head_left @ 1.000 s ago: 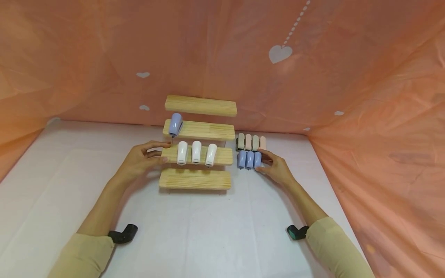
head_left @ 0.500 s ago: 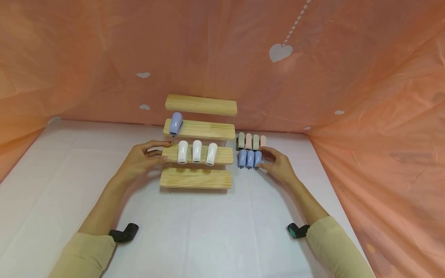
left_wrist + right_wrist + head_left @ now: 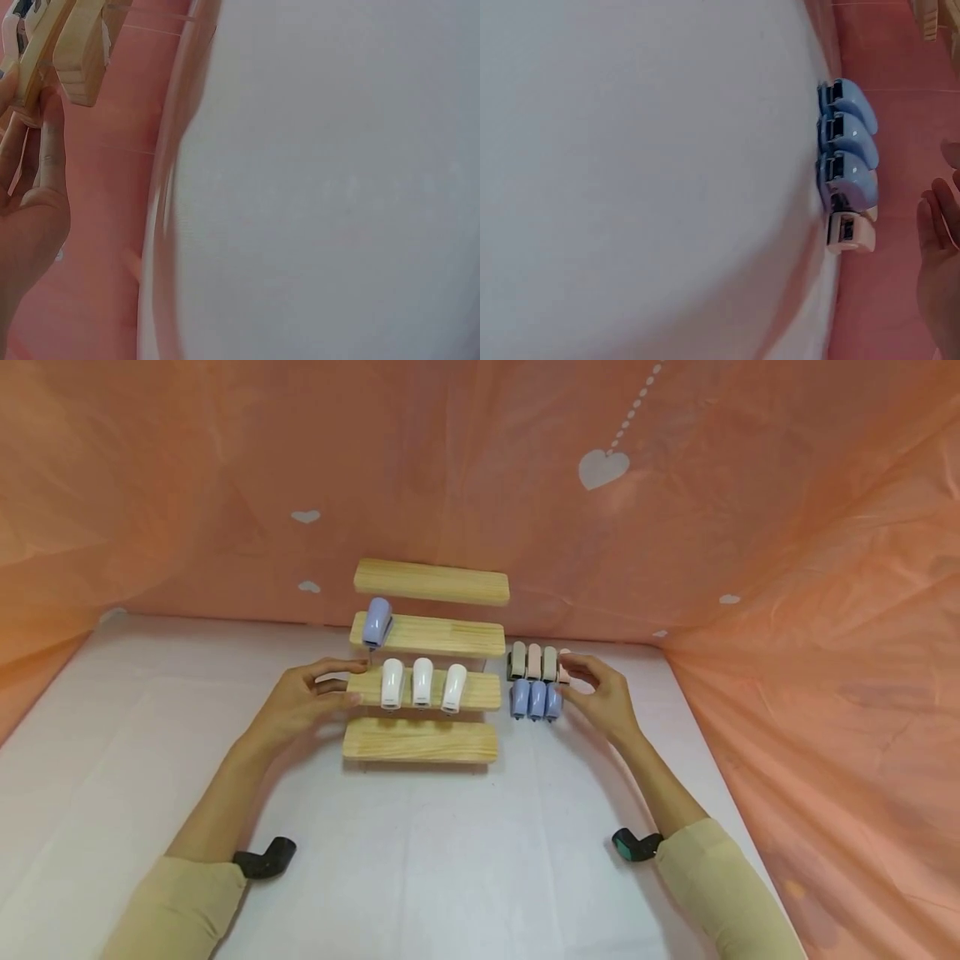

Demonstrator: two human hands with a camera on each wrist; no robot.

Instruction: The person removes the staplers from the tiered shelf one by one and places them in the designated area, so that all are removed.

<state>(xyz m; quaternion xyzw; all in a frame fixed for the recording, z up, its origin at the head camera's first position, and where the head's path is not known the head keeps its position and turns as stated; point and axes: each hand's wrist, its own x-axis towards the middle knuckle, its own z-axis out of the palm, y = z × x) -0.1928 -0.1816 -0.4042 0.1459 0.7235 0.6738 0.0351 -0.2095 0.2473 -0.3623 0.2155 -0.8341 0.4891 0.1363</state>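
Observation:
My left hand (image 3: pixel 296 700) pinches the left end of a wooden shelf board (image 3: pixel 480 692); in the left wrist view its fingers (image 3: pixel 51 161) reach around the board's end. Three white mini staplers (image 3: pixel 422 683) stand on that board. One lavender-blue stapler (image 3: pixel 377 623) sits at the left of the tier behind. On the table right of the rack, three blue staplers (image 3: pixel 537 700) form a front row, with grey-green and pink staplers (image 3: pixel 534 662) behind. My right hand (image 3: pixel 606 697) hovers at the right end of these rows, fingers extended; the right wrist view shows it apart from the staplers.
Two more wooden boards, the top tier (image 3: pixel 431 582) and the lowest tier (image 3: pixel 420 741), belong to the stepped rack. An orange cloth (image 3: pixel 450 460) with white hearts hangs behind and at the sides. White cloth covers the table (image 3: pixel 450 860). A black wrist device (image 3: pixel 266 858) projects from the left sleeve.
My right hand has drawn back from the rightmost blue stapler and risen toward the rear row's pink end. The left hand keeps its place on the board, and the staplers stay put.

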